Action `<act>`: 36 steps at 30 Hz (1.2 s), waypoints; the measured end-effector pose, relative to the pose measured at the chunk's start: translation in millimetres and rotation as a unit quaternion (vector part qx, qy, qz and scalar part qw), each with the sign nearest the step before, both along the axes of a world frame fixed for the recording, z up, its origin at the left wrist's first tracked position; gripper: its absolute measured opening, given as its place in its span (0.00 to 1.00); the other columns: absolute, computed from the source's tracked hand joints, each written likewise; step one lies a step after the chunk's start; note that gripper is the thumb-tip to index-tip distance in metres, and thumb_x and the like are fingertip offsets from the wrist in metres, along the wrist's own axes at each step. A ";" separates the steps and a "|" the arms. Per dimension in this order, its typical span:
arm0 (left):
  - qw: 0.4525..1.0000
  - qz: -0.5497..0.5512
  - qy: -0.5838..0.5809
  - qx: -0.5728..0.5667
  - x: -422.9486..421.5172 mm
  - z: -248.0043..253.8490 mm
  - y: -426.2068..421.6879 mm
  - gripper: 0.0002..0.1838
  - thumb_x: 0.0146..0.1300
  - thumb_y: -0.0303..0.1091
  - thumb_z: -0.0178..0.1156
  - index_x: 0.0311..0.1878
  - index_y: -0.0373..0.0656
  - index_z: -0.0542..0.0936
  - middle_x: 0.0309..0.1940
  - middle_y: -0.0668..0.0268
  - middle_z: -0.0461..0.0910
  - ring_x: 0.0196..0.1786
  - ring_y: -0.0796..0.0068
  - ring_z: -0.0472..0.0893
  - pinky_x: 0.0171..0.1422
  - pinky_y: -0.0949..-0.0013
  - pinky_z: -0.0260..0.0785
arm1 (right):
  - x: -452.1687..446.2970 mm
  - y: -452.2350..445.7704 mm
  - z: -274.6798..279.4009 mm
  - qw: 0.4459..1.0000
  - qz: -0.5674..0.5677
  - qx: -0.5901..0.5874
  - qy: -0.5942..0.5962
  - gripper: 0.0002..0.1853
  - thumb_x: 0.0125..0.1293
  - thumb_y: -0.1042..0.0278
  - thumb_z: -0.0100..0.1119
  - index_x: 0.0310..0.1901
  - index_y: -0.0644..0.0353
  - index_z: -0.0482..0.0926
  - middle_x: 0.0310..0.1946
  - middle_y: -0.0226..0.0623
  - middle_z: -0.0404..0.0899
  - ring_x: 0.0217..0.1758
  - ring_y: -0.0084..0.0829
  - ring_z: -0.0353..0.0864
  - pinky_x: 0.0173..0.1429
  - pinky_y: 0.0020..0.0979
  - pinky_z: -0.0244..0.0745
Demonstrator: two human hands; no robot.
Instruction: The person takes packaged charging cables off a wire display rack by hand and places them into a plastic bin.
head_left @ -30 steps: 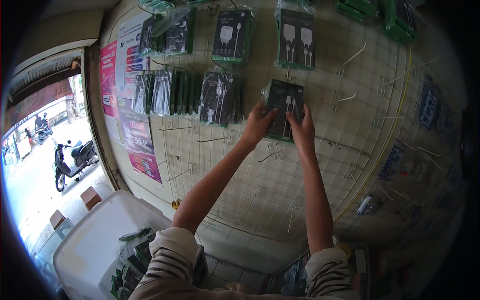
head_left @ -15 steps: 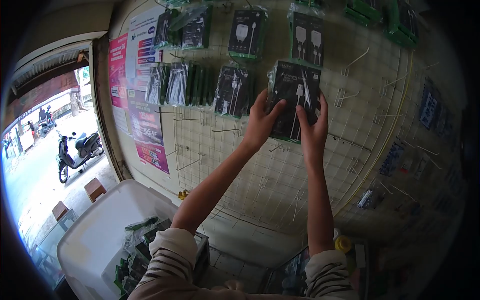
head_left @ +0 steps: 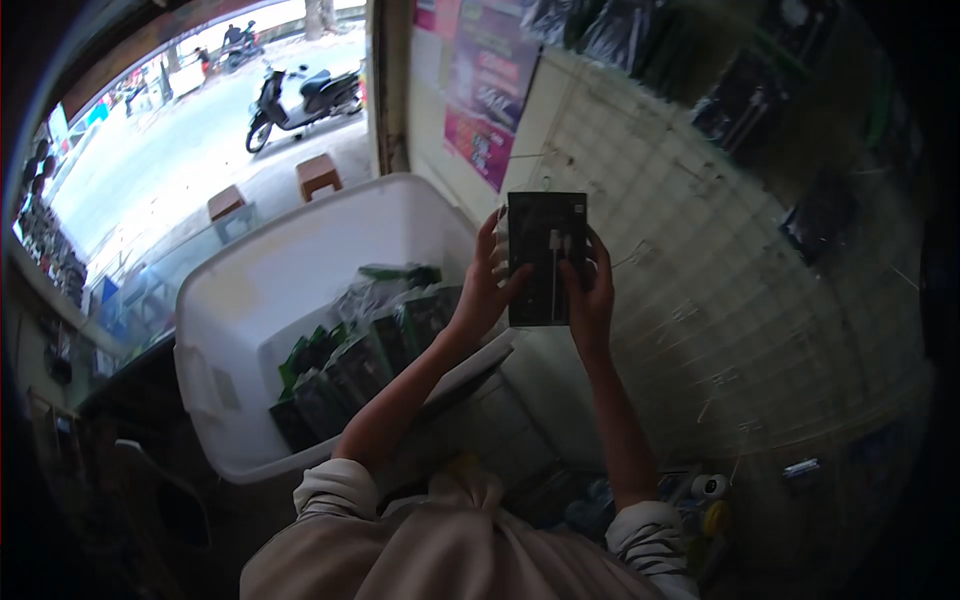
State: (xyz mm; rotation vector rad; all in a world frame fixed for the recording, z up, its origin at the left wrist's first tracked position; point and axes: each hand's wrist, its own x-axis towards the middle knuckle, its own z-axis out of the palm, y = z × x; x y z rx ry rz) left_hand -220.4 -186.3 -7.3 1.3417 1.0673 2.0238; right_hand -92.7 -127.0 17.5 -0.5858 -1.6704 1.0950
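Observation:
A dark charging cable box (head_left: 535,235) with a white cable printed on its front is held upright between both hands. My left hand (head_left: 488,290) grips its left edge, thumb across the front. On the opposite edge, my right hand (head_left: 590,300) holds it the same way, thumb on the printed cable. Below and left of the box stands a large white plastic tub (head_left: 230,290). Several dark packages (head_left: 365,360) with green edges and clear wrapping lie heaped inside it.
A wire grid rack (head_left: 680,260) with bare hooks covers the wall on the right. Packaged accessories (head_left: 740,105) hang at the upper right. A poster (head_left: 492,85) is on the wall by the doorway. Outside are a parked scooter (head_left: 300,105) and a brown stool (head_left: 318,177).
My view has swung left and down, bringing the tub more fully into sight. Both hands have carried the box away from the hanging packages, lower and closer to the tub.

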 end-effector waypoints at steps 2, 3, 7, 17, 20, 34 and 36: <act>0.987 0.084 -0.008 -0.134 -23.5 -39.6 -14.9 0.40 0.52 0.22 0.56 0.64 0.48 0.45 0.54 0.54 0.61 0.56 0.66 0.65 0.53 0.66 0.65 | -31.3 9.0 -46.2 0.998 0.019 -0.023 -0.050 0.25 0.57 0.71 0.54 0.57 0.60 0.60 0.44 0.39 0.67 0.41 0.27 0.70 0.43 0.27 0.68; 0.985 0.096 -0.010 -0.146 -36.2 -65.2 -19.0 0.40 0.52 0.22 0.56 0.64 0.48 0.45 0.54 0.54 0.61 0.56 0.66 0.65 0.53 0.66 0.65 | -45.8 12.3 -65.3 0.994 0.020 0.000 -0.107 0.25 0.56 0.71 0.54 0.56 0.60 0.61 0.44 0.41 0.68 0.41 0.31 0.70 0.44 0.29 0.67; 0.931 0.189 0.126 -0.285 -62.7 -112.5 -38.1 0.44 0.44 0.21 0.58 0.64 0.46 0.46 0.51 0.48 0.59 0.50 0.55 0.67 0.53 0.63 0.61 | -84.9 27.5 -149.3 0.964 0.009 0.066 -0.258 0.28 0.51 0.71 0.58 0.55 0.62 0.60 0.41 0.48 0.70 0.46 0.40 0.71 0.47 0.34 0.67; 0.862 0.260 0.326 -0.289 -60.8 -179.3 -29.2 0.34 0.39 0.14 0.48 0.57 0.38 0.61 0.49 0.45 0.60 0.52 0.46 0.64 0.57 0.61 0.59 | -104.6 29.5 -224.9 0.890 0.124 -0.005 -0.440 0.34 0.44 0.71 0.59 0.56 0.60 0.59 0.48 0.50 0.64 0.53 0.49 0.64 0.56 0.37 0.62; 0.859 0.239 0.327 -0.314 -57.5 -151.4 -32.0 0.32 0.42 0.19 0.54 0.56 0.39 0.62 0.53 0.47 0.57 0.55 0.48 0.61 0.57 0.58 0.58 | -88.8 28.0 -203.8 0.901 0.126 0.028 -0.414 0.31 0.46 0.72 0.59 0.55 0.58 0.61 0.49 0.48 0.63 0.52 0.46 0.65 0.57 0.36 0.62; 0.949 0.084 0.293 0.084 81.1 119.5 63.2 0.21 0.52 0.28 0.58 0.51 0.47 0.68 0.54 0.60 0.61 0.57 0.63 0.64 0.56 0.64 0.63 | 123.0 16.4 119.5 0.942 -0.142 0.257 -0.161 0.17 0.56 0.75 0.51 0.49 0.58 0.67 0.50 0.39 0.64 0.54 0.35 0.66 0.55 0.34 0.63; 0.956 0.010 0.264 0.131 108.2 147.3 82.9 0.20 0.53 0.29 0.57 0.51 0.46 0.68 0.54 0.61 0.61 0.56 0.64 0.64 0.56 0.64 0.62 | 155.7 22.5 142.4 0.911 -0.239 0.312 -0.125 0.15 0.58 0.74 0.49 0.49 0.58 0.68 0.48 0.36 0.66 0.53 0.33 0.66 0.53 0.32 0.64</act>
